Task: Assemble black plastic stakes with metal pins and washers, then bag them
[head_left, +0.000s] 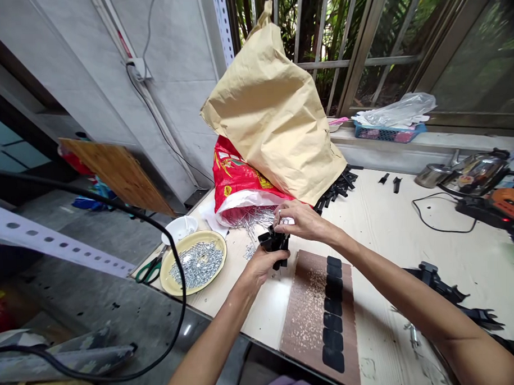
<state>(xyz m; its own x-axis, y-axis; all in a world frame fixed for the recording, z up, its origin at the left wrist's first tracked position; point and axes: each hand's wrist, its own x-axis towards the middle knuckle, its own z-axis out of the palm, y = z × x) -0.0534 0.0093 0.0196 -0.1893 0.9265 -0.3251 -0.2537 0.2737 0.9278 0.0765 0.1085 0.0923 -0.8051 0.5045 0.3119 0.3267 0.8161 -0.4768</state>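
Note:
My left hand (263, 266) is closed around a cluster of black plastic parts (275, 243), held above the table beside a brown board. My right hand (302, 220) is over the top of the same cluster with its fingers bent into a pinch; whatever they grip is too small or hidden to make out. Just behind both hands, long thin metal pins (251, 218) spill from the mouth of a red bag (235, 179). Left of my left hand, a yellow dish (221, 267) holds many small shiny metal pieces.
The brown board (301, 314) carries a row of black pads (332, 322). A large tan paper sack (275, 107) leans over the red bag. Green-handled scissors (149, 270) lie at the left edge. A black cable (181, 274) loops at left; black brackets (437, 284) lie at right.

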